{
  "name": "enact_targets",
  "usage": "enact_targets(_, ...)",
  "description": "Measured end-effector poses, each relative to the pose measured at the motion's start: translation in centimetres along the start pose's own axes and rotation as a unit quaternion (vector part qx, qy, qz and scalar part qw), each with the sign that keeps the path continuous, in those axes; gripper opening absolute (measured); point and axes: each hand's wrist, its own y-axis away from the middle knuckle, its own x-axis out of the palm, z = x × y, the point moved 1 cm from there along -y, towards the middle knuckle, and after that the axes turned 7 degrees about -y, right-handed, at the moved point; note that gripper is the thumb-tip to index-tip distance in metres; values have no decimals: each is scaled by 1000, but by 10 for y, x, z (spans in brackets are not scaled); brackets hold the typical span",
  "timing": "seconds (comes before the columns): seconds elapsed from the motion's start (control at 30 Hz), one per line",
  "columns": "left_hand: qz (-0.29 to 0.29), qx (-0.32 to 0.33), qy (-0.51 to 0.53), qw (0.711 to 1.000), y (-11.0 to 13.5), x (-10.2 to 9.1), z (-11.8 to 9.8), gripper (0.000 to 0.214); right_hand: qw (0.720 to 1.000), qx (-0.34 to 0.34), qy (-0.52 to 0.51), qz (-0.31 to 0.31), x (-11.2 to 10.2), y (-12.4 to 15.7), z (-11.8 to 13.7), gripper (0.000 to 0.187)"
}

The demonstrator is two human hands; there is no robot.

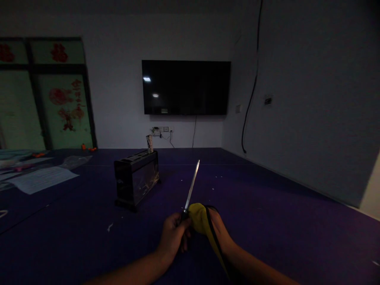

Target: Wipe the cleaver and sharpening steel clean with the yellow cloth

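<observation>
My left hand [173, 234] is closed round the dark handle of a long thin steel rod [192, 185], perhaps a honing steel or knife, whose tip points up and away. My right hand [218, 229] is closed on a yellow cloth [199, 219] with a black edge, held against the base of the rod. A tail of the cloth hangs down over my right wrist. Both hands hover above a dark purple table [267, 221].
A black knife block [135, 179] stands on the table ahead and left of my hands, a small cup [149, 143] behind it. Papers and plastic [41, 178] lie at the far left. A dark TV [186, 87] hangs on the back wall. The room is dim.
</observation>
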Motion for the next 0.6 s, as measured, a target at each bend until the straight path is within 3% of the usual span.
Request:
enact_targets(0.33, 33, 15, -19, 999, 6, 2, -5, 35, 999, 4, 20, 33, 1, 0, 0, 58)
enact_targets(0.5, 7, 21, -18, 1000, 6, 1, -6, 36, 998, -22, 12, 61, 2, -2, 7, 53)
enact_targets(0.6, -12, 22, -14, 1000, 4, 0, -5, 39, 998, -48, 26, 44, 2, -1, 10, 54)
